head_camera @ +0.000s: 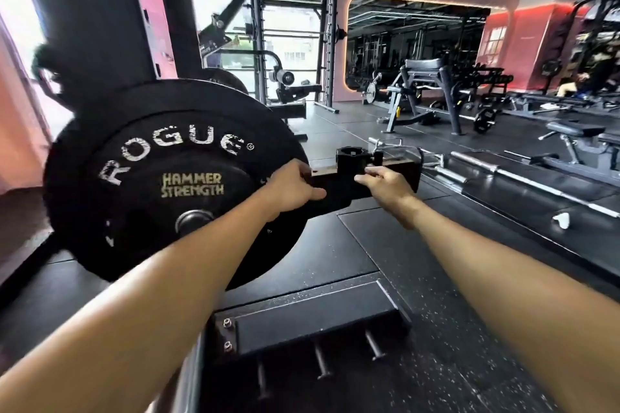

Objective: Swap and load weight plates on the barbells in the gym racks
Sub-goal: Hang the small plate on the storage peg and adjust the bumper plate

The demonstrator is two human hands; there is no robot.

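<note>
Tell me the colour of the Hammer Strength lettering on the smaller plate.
Pale gold-yellow, on the black smaller plate; head view shows it.

Two bare forearms are seen, left hand (291, 186) and right hand (389, 185). No sleeves, gloves, watch or rings are worn on the visible parts. Nails are cut short.

Matt black rubber on the Rogue plate (161, 178), its white lettering worn and flaky. The smaller Hammer Strength plate (201, 198) looks smoother, the sleeve end (194, 221) dull metal. The speckled rubber floor (419, 278) looks grainy; the collar (352, 159) looks like matt black plastic.
</note>
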